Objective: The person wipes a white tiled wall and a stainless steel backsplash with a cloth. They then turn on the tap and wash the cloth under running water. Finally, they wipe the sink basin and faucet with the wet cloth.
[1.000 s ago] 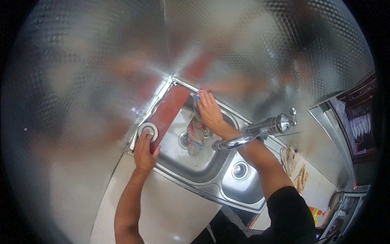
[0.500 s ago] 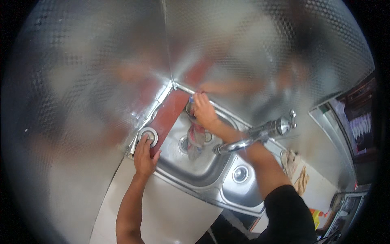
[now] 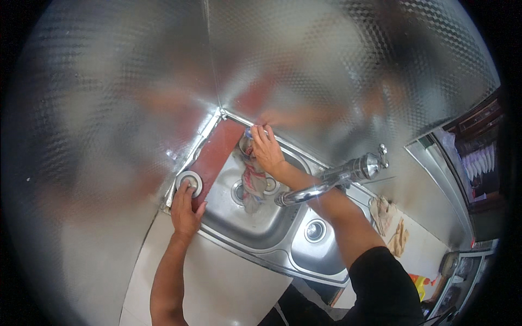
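My left hand (image 3: 186, 214) rests with fingers extended on a round metal sink strainer (image 3: 192, 176) and the reddish board (image 3: 217, 149) under it, lying along the sink's left side. My right hand (image 3: 265, 149) has its fingers curled on a bunched pink-and-grey cloth (image 3: 253, 185) with blue showing at the top, by the back rim beside the board's far end. What else is inside its grasp is hidden. The cloth hangs into the steel sink's large bowl (image 3: 272, 233), beside the drain (image 3: 237, 190).
A chrome tap (image 3: 353, 171) arches over my right forearm. The smaller bowl (image 3: 315, 258) sits to the right, with rags (image 3: 398, 239) and a yellow bottle (image 3: 420, 285) beyond it. Patterned steel walls (image 3: 136, 65) surround the corner. An open cupboard (image 3: 478, 163) with stacked dishes stands at far right.
My right hand has shifted slightly left along the back rim, and the cloth's top has moved with it. My left hand stays on the strainer. The whole view has drifted a little.
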Demonstrator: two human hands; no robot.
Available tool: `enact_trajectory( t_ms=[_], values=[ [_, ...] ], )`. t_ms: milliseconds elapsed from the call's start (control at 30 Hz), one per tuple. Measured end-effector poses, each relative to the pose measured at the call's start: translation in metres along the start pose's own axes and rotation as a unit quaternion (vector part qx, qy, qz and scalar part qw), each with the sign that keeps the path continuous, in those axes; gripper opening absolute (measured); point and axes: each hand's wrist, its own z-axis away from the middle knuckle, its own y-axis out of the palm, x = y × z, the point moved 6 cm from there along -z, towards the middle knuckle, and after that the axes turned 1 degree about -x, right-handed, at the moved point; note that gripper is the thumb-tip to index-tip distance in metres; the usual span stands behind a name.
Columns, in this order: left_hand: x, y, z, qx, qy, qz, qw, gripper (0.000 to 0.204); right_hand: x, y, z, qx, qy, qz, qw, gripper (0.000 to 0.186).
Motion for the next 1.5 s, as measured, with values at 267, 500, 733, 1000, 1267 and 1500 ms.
enact_trajectory(
  t_ms=[267,500,733,1000,1267,1500],
  values=[
    [0.006,-0.008,0.006,-0.013,0.001,0.003,1.0,0.06,-0.024,-0.011,0.133,0.153,0.083,0.005,0.985,0.049],
    [0.0,-0.004,0.007,-0.012,0.031,-0.039,0.999,0.061,0.002,-0.013,0.058,0.068,0.114,0.0,0.991,0.046],
    [-0.023,-0.025,0.0,-0.033,0.105,-0.094,0.99,0.048,-0.025,0.009,0.124,0.179,0.268,-0.117,0.94,0.056],
    [-0.299,-0.101,-0.064,-0.033,0.254,0.112,0.96,0.053,-0.006,0.015,0.11,0.117,0.171,-0.1,0.973,0.057],
    [-0.418,-0.035,-0.094,-0.001,0.263,-0.007,0.965,0.071,-0.026,-0.009,0.165,0.131,0.081,-0.222,0.963,0.053],
    [-0.353,-0.067,-0.026,-0.037,0.305,0.054,0.95,0.068,-0.008,-0.002,0.164,0.205,0.096,-0.288,0.931,0.05]
  ],
)
